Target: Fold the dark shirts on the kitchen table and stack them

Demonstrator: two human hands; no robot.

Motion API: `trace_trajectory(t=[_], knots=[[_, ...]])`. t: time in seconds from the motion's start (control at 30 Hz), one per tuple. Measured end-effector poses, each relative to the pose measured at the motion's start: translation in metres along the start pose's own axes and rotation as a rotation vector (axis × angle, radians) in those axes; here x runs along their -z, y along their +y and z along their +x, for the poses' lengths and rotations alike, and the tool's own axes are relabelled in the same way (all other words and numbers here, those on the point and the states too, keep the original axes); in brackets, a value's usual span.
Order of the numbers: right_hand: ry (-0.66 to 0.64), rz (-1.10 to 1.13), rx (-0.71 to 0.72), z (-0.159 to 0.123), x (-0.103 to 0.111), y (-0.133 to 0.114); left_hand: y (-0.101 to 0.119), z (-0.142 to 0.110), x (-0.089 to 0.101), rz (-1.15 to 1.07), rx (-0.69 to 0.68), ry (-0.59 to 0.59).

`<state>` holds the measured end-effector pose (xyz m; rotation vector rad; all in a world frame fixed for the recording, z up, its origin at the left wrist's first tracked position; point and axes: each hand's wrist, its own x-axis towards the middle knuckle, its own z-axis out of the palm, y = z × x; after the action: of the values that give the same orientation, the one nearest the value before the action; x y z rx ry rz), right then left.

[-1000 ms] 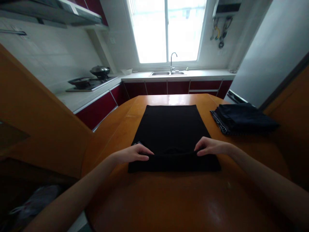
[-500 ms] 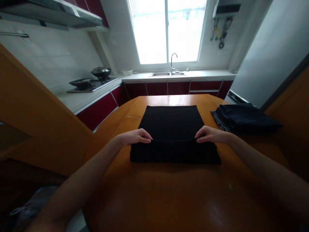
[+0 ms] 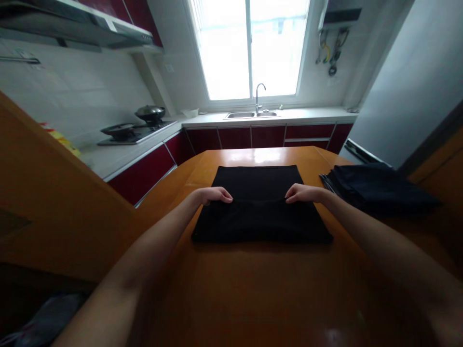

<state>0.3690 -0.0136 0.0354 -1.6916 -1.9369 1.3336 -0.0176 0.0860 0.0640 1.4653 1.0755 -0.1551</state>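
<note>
A black cloth [image 3: 258,219] lies flat on the orange wooden table [image 3: 253,289], partly folded over itself. My left hand [image 3: 213,195] pinches the folded edge on the left side. My right hand [image 3: 302,193] pinches the same edge on the right side. Both hands hold that edge about halfway up the cloth, fingers closed on the fabric.
A pile of folded dark clothes [image 3: 376,185] sits on the table's right side. Behind the table runs a counter with a sink and tap [image 3: 257,99] under a bright window. A stove with pans [image 3: 135,125] stands at the left.
Both hands have carried the near edge of the black cloth away from me, from near the front to about the cloth's middle. The fold has grown deeper.
</note>
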Motion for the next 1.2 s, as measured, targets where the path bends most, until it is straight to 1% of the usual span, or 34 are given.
trace_trajectory(t=[0.13, 0.33, 0.43, 0.53, 0.6, 0.7, 0.77, 0.8, 0.87, 0.9, 0.93, 0.97, 1.0, 1.03, 1.07, 1.1, 1.13, 1.2], knots=[[-0.036, -0.019, -0.027, 0.013, 0.004, 0.005, -0.002, 0.015, 0.01, -0.002, 0.031, -0.023], [-0.03, -0.048, 0.007, 0.023, 0.023, 0.003, 0.007, 0.034, 0.031, 0.021, 0.033, -0.094], [-0.026, -0.048, -0.003, 0.028, 0.027, 0.001, 0.009, 0.041, 0.033, 0.038, 0.041, -0.078], [-0.038, -0.039, -0.025, 0.031, 0.024, 0.001, 0.009, 0.043, 0.032, 0.071, 0.032, -0.064], [-0.012, -0.063, -0.007, 0.03, 0.021, 0.002, 0.012, 0.04, 0.034, 0.195, -0.006, -0.005], [0.051, -0.145, 0.032, 0.025, 0.019, 0.002, 0.023, 0.032, 0.034, 0.52, -0.118, 0.214], [0.127, -0.247, 0.04, 0.018, 0.014, -0.003, 0.031, 0.025, 0.023, 0.644, -0.188, 0.362], [0.204, -0.319, 0.044, 0.015, 0.009, -0.007, 0.034, 0.023, 0.011, 0.667, -0.231, 0.423], [0.42, -0.466, 0.068, 0.009, -0.011, -0.019, 0.034, 0.021, -0.025, 0.718, -0.36, 0.515], [0.521, -0.525, 0.097, 0.007, -0.025, -0.026, 0.032, 0.022, -0.048, 0.804, -0.49, 0.563], [0.592, -0.564, 0.131, 0.006, -0.042, -0.033, 0.028, 0.024, -0.071, 0.895, -0.58, 0.562], [0.615, -0.586, 0.18, 0.005, -0.061, -0.039, 0.023, 0.027, -0.093, 0.973, -0.629, 0.549], [0.579, -0.615, 0.229, 0.005, -0.079, -0.043, 0.016, 0.03, -0.112, 1.032, -0.635, 0.529], [0.541, -0.633, 0.25, 0.005, -0.096, -0.045, 0.01, 0.034, -0.128, 1.069, -0.628, 0.53], [0.511, -0.642, 0.25, 0.005, -0.11, -0.044, 0.003, 0.037, -0.138, 1.091, -0.623, 0.546], [0.495, -0.645, 0.225, 0.004, -0.119, -0.04, -0.003, 0.038, -0.144, 1.099, -0.618, 0.574], [0.493, -0.643, 0.184, 0.003, -0.125, -0.034, -0.009, 0.039, -0.145, 1.098, -0.617, 0.607], [0.52, -0.64, 0.08, -0.001, -0.124, -0.018, -0.02, 0.037, -0.137, 1.083, -0.591, 0.652]])
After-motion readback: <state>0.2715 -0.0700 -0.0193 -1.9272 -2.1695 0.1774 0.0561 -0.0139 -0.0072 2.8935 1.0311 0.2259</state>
